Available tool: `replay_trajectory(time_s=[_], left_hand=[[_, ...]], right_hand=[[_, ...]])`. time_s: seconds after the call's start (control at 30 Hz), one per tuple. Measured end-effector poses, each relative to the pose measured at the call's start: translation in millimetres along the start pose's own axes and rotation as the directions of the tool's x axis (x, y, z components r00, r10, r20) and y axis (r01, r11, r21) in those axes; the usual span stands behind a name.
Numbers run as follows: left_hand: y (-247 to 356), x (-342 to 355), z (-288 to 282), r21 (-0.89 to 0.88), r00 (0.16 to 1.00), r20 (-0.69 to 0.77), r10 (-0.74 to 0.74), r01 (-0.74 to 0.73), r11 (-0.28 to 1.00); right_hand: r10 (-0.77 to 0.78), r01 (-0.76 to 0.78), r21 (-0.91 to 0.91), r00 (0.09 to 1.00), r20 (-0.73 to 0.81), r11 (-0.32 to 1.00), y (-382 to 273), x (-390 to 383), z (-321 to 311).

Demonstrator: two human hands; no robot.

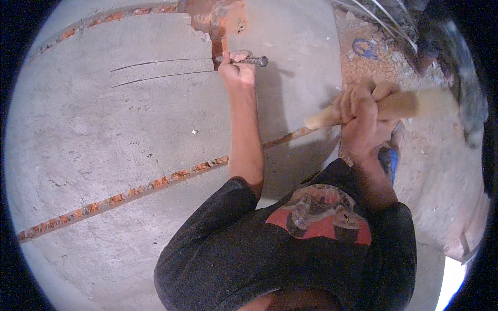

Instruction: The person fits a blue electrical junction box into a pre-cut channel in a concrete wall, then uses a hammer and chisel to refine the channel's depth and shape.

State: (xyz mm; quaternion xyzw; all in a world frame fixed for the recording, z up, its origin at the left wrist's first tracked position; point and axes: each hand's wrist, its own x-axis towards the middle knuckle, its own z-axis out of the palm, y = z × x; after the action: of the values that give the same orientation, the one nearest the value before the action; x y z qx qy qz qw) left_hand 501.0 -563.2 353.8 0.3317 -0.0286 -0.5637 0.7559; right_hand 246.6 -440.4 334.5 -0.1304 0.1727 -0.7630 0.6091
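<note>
My left hand (237, 73) is closed around a metal chisel (258, 61), held nearly level against the grey plastered wall (129, 140). Its round struck end points right, while its tip is hidden by my fingers at the edge of a chipped-out patch of red brick (220, 18). Two thin cut lines (161, 63) run left across the plaster from there. Off to the right, my right hand (360, 111) grips the pale wooden handle (415, 103) of a hammer, apart from the chisel. The hammer's head is a dark motion smear at the right.
A long groove with brick showing (155, 184) slants across the wall below my left hand. Another groove (109, 19) runs along the top left. Rubble (394, 62) with a blue scrap (365, 48) covers the floor at the upper right, near some pale rods (386, 18). A blue shoe (390, 163) shows beneath my right arm.
</note>
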Motion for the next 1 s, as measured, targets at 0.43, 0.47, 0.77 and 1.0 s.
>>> replay_trajectory(time_s=[0.43, 0.47, 0.77, 1.0], left_hand=[[0, -12, -6, 0.136, 0.991, 0.101, -0.085, 0.071, 0.988], [-1, -10, -11, 0.081, 0.961, 0.216, -0.175, 0.161, 0.984], [8, 6, 3, 0.056, 0.986, 0.141, -0.092, 0.085, 0.995], [0, 7, 6, 0.051, 0.993, 0.115, 0.011, -0.017, 0.999]], right_hand=[[0.288, -0.336, -0.754, 0.936, -0.201, 0.565, 16, -3, -12], [0.251, -0.281, -0.757, 0.955, -0.159, 0.59, 16, -1, -15], [0.148, -0.129, -0.778, 0.988, -0.046, 0.615, 12, 5, -38], [0.079, -0.144, -0.249, 0.964, -0.252, 0.958, -25, 12, -11]])
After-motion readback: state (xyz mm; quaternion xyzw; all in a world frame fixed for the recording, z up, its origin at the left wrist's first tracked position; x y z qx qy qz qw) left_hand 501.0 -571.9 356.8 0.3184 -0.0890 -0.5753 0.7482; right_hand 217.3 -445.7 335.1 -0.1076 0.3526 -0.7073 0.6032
